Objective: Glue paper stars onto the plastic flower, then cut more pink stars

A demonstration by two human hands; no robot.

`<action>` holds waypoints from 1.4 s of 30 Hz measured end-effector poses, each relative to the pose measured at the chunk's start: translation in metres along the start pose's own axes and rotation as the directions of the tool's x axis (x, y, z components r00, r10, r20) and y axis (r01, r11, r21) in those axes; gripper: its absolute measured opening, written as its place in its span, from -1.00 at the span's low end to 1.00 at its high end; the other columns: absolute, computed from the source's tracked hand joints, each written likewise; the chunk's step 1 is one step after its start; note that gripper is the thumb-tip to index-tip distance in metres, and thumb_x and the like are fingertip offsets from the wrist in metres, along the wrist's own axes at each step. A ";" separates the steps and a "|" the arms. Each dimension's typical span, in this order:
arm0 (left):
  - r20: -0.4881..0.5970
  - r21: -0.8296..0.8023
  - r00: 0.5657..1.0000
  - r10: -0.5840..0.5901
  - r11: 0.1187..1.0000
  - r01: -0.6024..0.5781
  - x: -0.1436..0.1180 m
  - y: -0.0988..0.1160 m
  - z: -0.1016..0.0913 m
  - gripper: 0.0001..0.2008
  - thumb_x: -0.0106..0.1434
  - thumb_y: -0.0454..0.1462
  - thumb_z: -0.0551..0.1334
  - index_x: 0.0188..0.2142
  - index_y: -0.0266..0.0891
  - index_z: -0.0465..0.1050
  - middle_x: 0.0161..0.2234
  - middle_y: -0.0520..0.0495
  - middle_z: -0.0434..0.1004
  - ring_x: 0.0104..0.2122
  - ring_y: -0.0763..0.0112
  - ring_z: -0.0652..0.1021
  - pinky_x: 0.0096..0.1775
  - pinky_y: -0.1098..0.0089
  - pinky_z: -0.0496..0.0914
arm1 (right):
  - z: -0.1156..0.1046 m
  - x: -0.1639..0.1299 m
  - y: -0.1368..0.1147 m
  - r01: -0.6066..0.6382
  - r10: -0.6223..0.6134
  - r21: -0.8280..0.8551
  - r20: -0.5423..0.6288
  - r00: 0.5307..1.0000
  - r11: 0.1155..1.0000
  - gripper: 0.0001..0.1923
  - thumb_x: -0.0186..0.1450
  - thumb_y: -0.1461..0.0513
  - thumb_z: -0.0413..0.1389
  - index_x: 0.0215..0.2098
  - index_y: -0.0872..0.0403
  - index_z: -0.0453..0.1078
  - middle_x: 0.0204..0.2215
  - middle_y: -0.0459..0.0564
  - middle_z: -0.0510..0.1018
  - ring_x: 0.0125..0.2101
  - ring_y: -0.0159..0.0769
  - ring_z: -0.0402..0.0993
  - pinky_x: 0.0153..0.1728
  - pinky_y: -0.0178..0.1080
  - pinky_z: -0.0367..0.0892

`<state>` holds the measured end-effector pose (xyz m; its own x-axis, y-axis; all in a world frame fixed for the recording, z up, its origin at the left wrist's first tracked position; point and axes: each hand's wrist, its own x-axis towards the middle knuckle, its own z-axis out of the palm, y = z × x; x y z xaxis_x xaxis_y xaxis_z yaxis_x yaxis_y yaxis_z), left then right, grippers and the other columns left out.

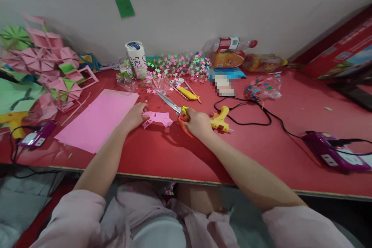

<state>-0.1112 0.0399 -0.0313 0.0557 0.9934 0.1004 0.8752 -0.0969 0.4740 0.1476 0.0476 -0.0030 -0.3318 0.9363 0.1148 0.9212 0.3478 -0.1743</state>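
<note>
Pink cutouts (159, 117) in L hand (136, 116), scissors (178, 111) in R hand (200, 125).
L fingers pinched on cutouts' L end, just above red table (180, 159), btwn both hands; R hand clamped round scissors' yellow/orange handles, blades pointing up & L, toward plastic stars (177, 66) at back. Pink paper (93, 120) flat on table, L of cutouts, partly under L forearm; yellow glue gun (221, 119) just R of R hand, w/ black cord (247, 124).
</note>
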 end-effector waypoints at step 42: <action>0.024 0.054 1.000 -0.010 0.999 0.008 0.000 0.012 0.008 -0.81 0.11 -0.18 0.24 -0.33 -0.24 0.37 -0.28 -0.10 0.40 -0.26 0.30 0.43 -0.17 0.28 0.34 | 0.002 -0.001 -0.002 0.089 -0.088 -0.017 0.011 0.996 0.996 -0.70 0.23 0.10 0.04 -0.21 0.12 0.44 -0.37 0.12 0.62 -0.37 -0.15 0.50 -0.47 -0.27 0.01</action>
<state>-0.0970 0.0393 -0.0324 0.0586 0.9955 0.0748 0.9003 -0.0850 0.4269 0.1459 0.0464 -0.0049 -0.4142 0.9024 0.1187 0.8915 0.4285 -0.1472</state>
